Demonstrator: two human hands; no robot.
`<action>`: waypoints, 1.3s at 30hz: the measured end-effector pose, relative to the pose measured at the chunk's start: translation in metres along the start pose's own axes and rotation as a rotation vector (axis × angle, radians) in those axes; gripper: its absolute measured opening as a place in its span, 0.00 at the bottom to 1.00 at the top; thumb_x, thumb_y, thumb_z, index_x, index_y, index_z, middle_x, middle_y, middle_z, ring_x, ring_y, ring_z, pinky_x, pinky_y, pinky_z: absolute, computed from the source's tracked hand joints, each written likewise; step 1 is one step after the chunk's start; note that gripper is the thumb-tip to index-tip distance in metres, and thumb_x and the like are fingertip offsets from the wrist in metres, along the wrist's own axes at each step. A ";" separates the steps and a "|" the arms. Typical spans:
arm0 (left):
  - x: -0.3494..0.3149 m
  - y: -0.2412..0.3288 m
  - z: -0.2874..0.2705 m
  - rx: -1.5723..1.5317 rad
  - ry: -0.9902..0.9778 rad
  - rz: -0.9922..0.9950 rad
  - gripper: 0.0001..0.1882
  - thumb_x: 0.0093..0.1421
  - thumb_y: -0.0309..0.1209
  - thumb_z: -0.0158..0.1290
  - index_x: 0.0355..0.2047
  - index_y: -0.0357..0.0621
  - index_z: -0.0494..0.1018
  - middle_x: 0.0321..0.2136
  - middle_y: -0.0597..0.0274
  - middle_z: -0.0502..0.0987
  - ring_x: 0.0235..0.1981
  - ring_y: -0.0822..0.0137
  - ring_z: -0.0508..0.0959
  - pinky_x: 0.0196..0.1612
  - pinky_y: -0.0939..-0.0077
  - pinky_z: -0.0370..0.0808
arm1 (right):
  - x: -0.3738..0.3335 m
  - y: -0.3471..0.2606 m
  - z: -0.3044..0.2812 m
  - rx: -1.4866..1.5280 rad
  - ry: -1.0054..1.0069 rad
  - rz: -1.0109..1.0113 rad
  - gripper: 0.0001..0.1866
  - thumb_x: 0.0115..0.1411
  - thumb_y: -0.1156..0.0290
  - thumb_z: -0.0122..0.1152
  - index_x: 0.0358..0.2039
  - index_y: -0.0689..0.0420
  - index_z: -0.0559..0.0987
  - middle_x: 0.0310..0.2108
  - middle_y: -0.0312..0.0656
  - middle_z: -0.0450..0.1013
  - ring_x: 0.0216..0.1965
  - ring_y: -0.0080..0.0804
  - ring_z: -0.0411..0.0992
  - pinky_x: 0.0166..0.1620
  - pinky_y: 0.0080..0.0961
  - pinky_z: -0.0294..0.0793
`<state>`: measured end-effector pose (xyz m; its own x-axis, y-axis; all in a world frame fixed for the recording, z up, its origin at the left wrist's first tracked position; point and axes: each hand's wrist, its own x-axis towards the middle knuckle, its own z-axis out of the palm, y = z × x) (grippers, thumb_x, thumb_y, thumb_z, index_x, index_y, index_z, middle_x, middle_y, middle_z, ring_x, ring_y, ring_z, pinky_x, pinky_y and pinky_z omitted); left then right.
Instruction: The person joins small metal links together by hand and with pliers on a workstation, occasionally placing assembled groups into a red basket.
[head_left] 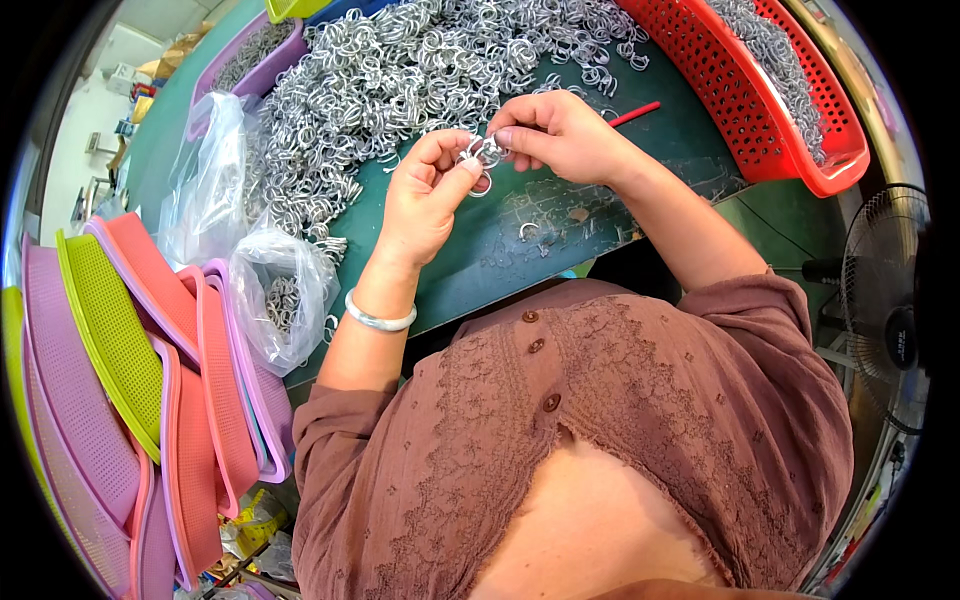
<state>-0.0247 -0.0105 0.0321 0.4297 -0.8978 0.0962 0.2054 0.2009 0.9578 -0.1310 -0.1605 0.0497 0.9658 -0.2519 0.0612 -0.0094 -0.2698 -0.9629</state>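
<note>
Several small silvery metal rings [480, 186], partly open like hooks, are pinched between my two hands above the near part of the green table. My left hand [422, 205], with a pale bangle on its wrist, is closed around them, thumb on top. Fingertips of my right hand [568, 138] are closed on the rings from the other side; how these link is partly hidden by the fingers. Just beyond my hands spreads a large heap of similar rings [400, 75]. A thin red stick [636, 113] lies to the right of my right hand.
A red perforated basket [705, 85] with metal pieces stands at the far right, a purple basket [205, 85] at the far left. A clear plastic bag [262, 335] holds rings at the table's left edge. Stacked coloured baskets [110, 330] fill the left; a fan [875, 290] stands right.
</note>
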 end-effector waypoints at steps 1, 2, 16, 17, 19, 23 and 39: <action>0.000 0.001 0.000 0.001 0.000 0.000 0.09 0.54 0.22 0.46 0.37 0.37 0.66 0.28 0.65 0.70 0.27 0.77 0.70 0.32 0.84 0.69 | 0.000 0.000 0.000 0.053 -0.004 -0.014 0.06 0.54 0.73 0.50 0.30 0.62 0.73 0.21 0.32 0.69 0.21 0.16 0.66 0.25 0.12 0.65; -0.001 0.001 -0.001 0.076 -0.012 0.037 0.10 0.53 0.21 0.47 0.37 0.37 0.66 0.28 0.66 0.70 0.27 0.78 0.69 0.32 0.85 0.68 | -0.001 0.000 -0.001 0.054 -0.004 -0.014 0.06 0.54 0.73 0.50 0.30 0.62 0.73 0.21 0.32 0.69 0.21 0.16 0.66 0.25 0.12 0.65; -0.001 0.000 -0.004 0.258 -0.119 0.169 0.10 0.49 0.19 0.51 0.33 0.40 0.67 0.28 0.70 0.69 0.28 0.81 0.68 0.31 0.87 0.66 | -0.001 -0.002 0.000 0.120 0.011 -0.016 0.06 0.55 0.72 0.50 0.28 0.61 0.73 0.20 0.30 0.68 0.20 0.14 0.65 0.23 0.11 0.63; -0.001 -0.001 -0.004 0.228 -0.116 0.152 0.09 0.49 0.20 0.51 0.33 0.40 0.67 0.27 0.70 0.69 0.27 0.81 0.68 0.31 0.87 0.66 | -0.002 -0.002 0.001 0.120 0.010 -0.017 0.06 0.55 0.72 0.50 0.28 0.61 0.73 0.20 0.30 0.68 0.20 0.14 0.65 0.23 0.11 0.63; -0.001 -0.001 -0.003 0.199 -0.112 0.135 0.08 0.49 0.20 0.51 0.32 0.40 0.67 0.27 0.70 0.69 0.27 0.81 0.67 0.31 0.87 0.66 | -0.003 -0.003 0.004 0.138 0.033 0.028 0.06 0.55 0.72 0.49 0.26 0.60 0.72 0.19 0.30 0.67 0.19 0.14 0.64 0.21 0.11 0.62; 0.000 0.000 0.000 0.152 -0.099 0.018 0.06 0.50 0.22 0.51 0.30 0.40 0.66 0.25 0.70 0.70 0.26 0.81 0.68 0.31 0.86 0.66 | -0.002 -0.009 0.006 0.157 0.027 0.125 0.06 0.55 0.72 0.50 0.24 0.59 0.72 0.17 0.30 0.67 0.17 0.14 0.64 0.19 0.10 0.61; -0.001 -0.016 -0.003 -0.214 -0.104 -0.063 0.06 0.54 0.26 0.49 0.32 0.41 0.65 0.28 0.61 0.72 0.29 0.72 0.72 0.33 0.80 0.69 | 0.007 -0.009 0.001 0.169 0.002 0.381 0.08 0.51 0.72 0.52 0.18 0.59 0.70 0.13 0.34 0.66 0.10 0.16 0.61 0.11 0.11 0.57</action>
<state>-0.0256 -0.0114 0.0155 0.3198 -0.9445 0.0758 0.4151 0.2116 0.8848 -0.1236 -0.1593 0.0583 0.9008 -0.3061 -0.3079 -0.3237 -0.0008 -0.9462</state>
